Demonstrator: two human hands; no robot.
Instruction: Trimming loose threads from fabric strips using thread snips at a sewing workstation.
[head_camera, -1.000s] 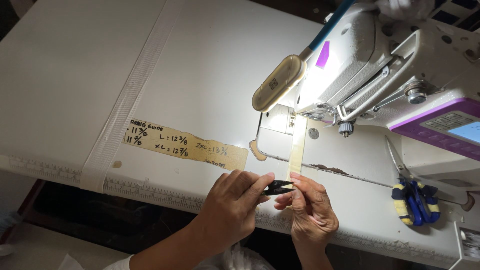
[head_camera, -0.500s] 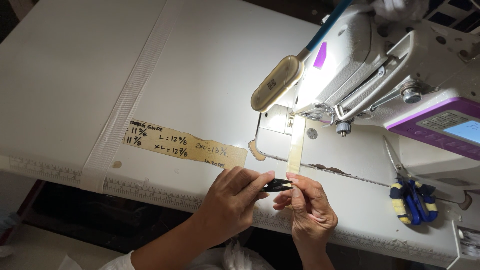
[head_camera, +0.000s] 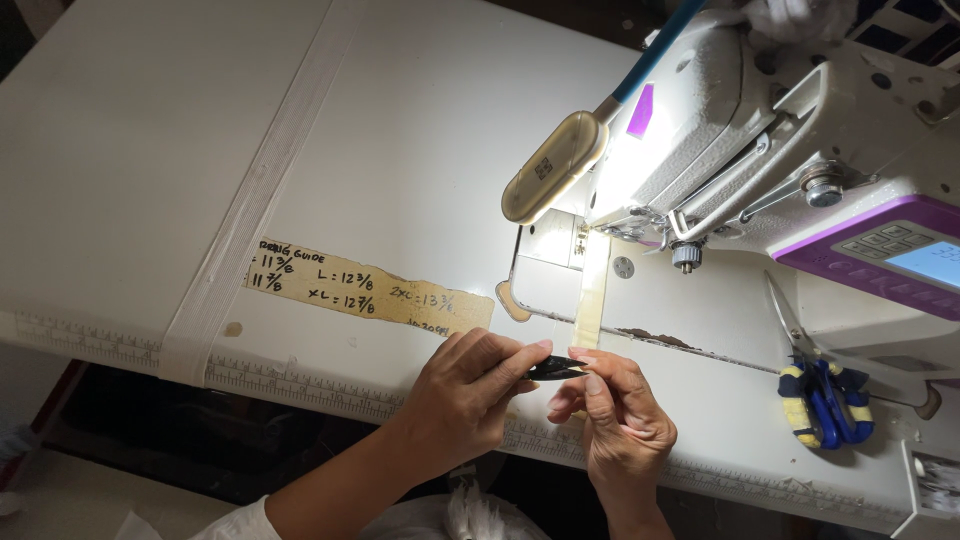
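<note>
The left hand (head_camera: 462, 395) pinches a small pair of black thread snips (head_camera: 553, 369) between thumb and forefinger, the blades pointing right toward the near end of a narrow cream strip (head_camera: 590, 292). The right hand (head_camera: 615, 420) meets it there — its grip closed on that lower end of the strip, fingertips bunched just under the snips, seemingly to keep the strip taut and steady where the blades come in. From the hands the strip runs straight up across the table (head_camera: 400, 130) to the needle area of a white sewing machine (head_camera: 740, 130), lying flat on the machine's bed, so it looks fed from under the presser foot. A small lamp (head_camera: 553, 167) on a blue neck hangs over that spot and throws a bright patch on the bed. Left of the hands, a piece of tan tape (head_camera: 370, 292) with handwritten notes is stuck to the table, and a wide white band (head_camera: 262, 190) runs diagonally past it toward the ruled front edge. Off to the right, well apart from the work, a pair of scissors (head_camera: 820, 385) with blue and yellow handles rests beside the machine — within reach but untouched.
</note>
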